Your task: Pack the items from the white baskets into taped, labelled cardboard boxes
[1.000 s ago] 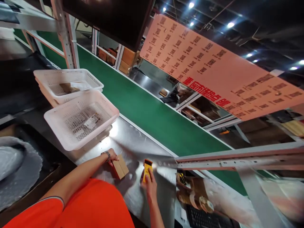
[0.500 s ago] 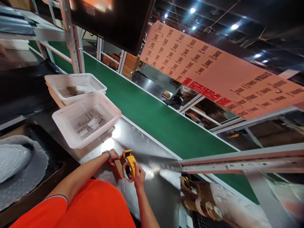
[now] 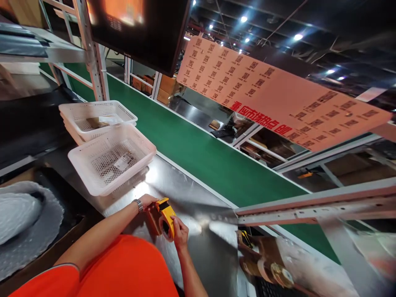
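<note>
My right hand (image 3: 181, 232) is closed round a yellow tape dispenser (image 3: 167, 212) with a roll of tape in it. Its front end is up against a small brown cardboard box (image 3: 153, 222) on the metal worktop. My left hand (image 3: 147, 201), with a metal-banded watch at the wrist, grips the far end of that box. The dispenser hides part of the box and some of the left fingers.
White plastic baskets (image 3: 93, 187) stand at the left, the front one holding a labelled packet. A green conveyor belt (image 3: 198, 154) runs behind the metal worktop (image 3: 213, 255). Bubble wrap (image 3: 49, 231) lies at left; tape rolls (image 3: 281, 275) sit at right below a metal rail (image 3: 309, 210).
The tape dispenser has tipped and shifted slightly left and down over the box, with my right hand following. My left hand stays at the box. The view has turned a little.
</note>
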A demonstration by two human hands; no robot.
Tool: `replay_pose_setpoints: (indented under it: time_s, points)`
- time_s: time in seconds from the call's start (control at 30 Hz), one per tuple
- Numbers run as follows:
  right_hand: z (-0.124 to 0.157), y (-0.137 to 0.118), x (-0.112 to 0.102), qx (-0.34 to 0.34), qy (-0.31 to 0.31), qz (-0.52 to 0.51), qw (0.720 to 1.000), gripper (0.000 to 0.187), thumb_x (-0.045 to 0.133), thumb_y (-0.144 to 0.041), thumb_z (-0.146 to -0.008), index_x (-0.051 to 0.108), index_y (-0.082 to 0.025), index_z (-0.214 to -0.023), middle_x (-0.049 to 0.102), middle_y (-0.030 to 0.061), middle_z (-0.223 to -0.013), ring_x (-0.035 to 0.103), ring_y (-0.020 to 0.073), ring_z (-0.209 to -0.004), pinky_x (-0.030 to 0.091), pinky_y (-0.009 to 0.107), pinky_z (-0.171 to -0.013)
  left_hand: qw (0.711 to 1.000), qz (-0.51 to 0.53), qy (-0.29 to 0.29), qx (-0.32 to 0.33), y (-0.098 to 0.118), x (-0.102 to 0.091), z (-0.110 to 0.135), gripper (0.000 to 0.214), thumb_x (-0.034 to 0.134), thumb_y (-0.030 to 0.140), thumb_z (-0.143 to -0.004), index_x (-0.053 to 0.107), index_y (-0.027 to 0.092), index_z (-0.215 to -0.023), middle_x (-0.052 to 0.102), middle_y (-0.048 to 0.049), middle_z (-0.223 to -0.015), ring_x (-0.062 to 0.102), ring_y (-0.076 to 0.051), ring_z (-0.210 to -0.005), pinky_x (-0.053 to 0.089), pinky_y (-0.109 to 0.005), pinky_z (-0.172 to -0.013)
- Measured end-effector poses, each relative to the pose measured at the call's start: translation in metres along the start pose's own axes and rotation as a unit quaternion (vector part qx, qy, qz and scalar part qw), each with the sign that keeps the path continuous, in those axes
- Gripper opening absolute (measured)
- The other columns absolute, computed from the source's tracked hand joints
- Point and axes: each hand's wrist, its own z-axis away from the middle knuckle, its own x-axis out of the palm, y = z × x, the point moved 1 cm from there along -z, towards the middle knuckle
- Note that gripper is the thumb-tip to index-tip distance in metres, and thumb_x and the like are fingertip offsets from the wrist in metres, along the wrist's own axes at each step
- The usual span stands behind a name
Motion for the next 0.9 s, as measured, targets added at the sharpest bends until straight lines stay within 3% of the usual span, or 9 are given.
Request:
replay_pose_setpoints:
  time_s: [0.13,0.27,0.47,0.67,0.9]
  points:
    - [0.0,-0.004,0.004,0.004,-0.019,-0.006,1.0,0.067,0.078,-0.091,-0.079,0.094,-0.026,-0.087,0.092,0.0132,-0.097,0.085,0.0368,-0.099,0.068,0.047,-0.096,1.0,-0.012,0.026,-0.006,-0.009,-0.003,-0.007,0.052,0.085,0.064,-0.091,0.068,0.02,-0.069,0.063,-0.0001,-0.061,0.067,-0.02,-0.065,0.051,-0.029,-0.059]
    - [-0.005,-0.019,0.01,0.018,-0.036,0.005,0.999,0.062,0.083,-0.084,-0.077,0.094,-0.024,-0.09,0.091,0.0141,-0.101,0.084,0.0378,-0.102,0.068,0.049,-0.098,0.998,-0.043,0.051,-0.002,-0.016,-0.006,-0.013,0.037,0.076,0.043,-0.097,0.069,0.02,-0.069,0.058,0.0034,-0.059,0.061,-0.016,-0.061,0.048,-0.026,-0.061]
    - [0.002,-0.05,0.007,0.064,-0.122,0.047,0.989,0.057,0.102,-0.054,-0.063,0.095,-0.027,-0.113,0.092,0.0112,-0.12,0.084,0.0393,-0.11,0.069,0.052,-0.1,0.988,-0.099,0.114,0.019,-0.022,-0.021,-0.021,0.038,0.074,0.036,-0.094,0.063,0.021,-0.061,0.065,-0.0008,-0.063,0.072,-0.021,-0.083,0.052,-0.027,-0.073]
    - [0.034,-0.031,-0.009,0.107,-0.08,0.063,0.989,0.05,0.1,-0.055,-0.062,0.094,-0.025,-0.101,0.092,0.0101,-0.101,0.085,0.036,-0.092,0.071,0.048,-0.086,0.984,-0.145,0.107,0.017,-0.038,-0.025,-0.028,0.034,0.077,0.04,-0.091,0.07,0.022,-0.064,0.077,-0.0054,-0.072,0.079,-0.028,-0.094,0.054,-0.03,-0.078]
    - [0.036,-0.015,-0.011,0.12,-0.055,0.055,0.99,0.047,0.1,-0.05,-0.058,0.094,-0.025,-0.097,0.092,0.0109,-0.104,0.084,0.0351,-0.088,0.07,0.047,-0.082,0.975,-0.208,0.068,0.051,-0.044,-0.017,-0.026,0.012,0.08,0.031,-0.091,0.085,0.021,-0.089,0.087,-0.0105,-0.102,0.08,-0.03,-0.115,0.055,-0.031,-0.096]
